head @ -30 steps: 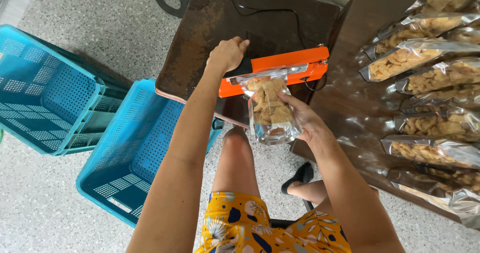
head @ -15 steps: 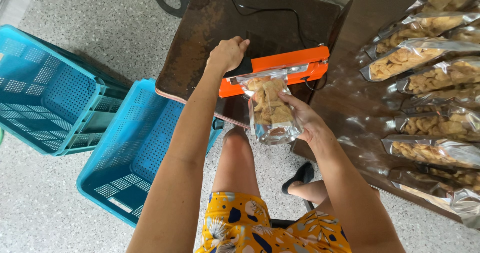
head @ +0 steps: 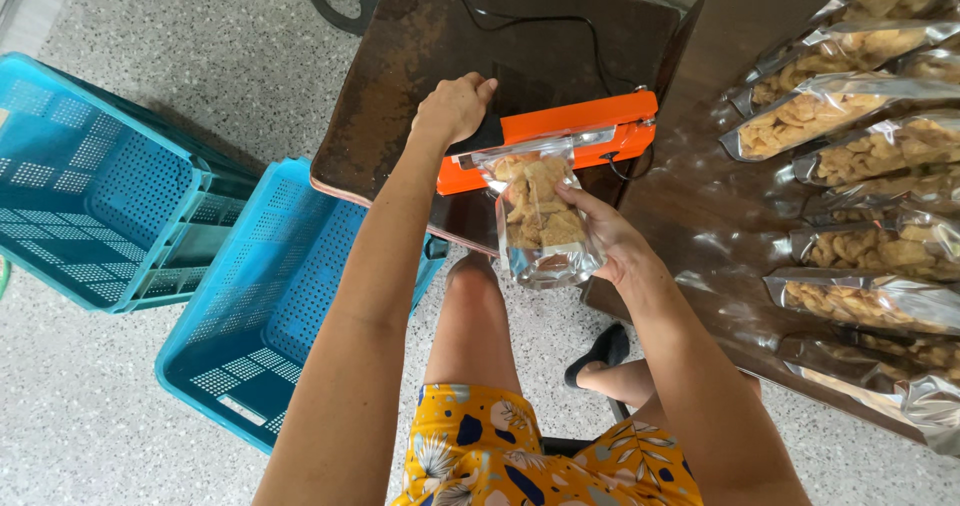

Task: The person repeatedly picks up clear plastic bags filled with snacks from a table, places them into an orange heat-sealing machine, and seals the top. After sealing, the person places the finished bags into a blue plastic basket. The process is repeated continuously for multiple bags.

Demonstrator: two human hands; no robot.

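An orange heat sealer (head: pixel 560 136) lies on a small dark brown table (head: pixel 400 96). My left hand (head: pixel 452 108) presses down on its black handle with the fingers closed over it. My right hand (head: pixel 606 234) holds a clear bag of tan crackers (head: pixel 538 218) from below; the bag's top edge sits in the sealer's jaw. The bag hangs over the table's near edge, above my knees.
Several filled cracker bags (head: pixel 860 146) lie in a row on a dark table at the right. Two blue perforated plastic crates (head: pixel 270 306) (head: pixel 90 186) stand on the speckled floor at the left. A black cord (head: pixel 540 21) runs across the small table.
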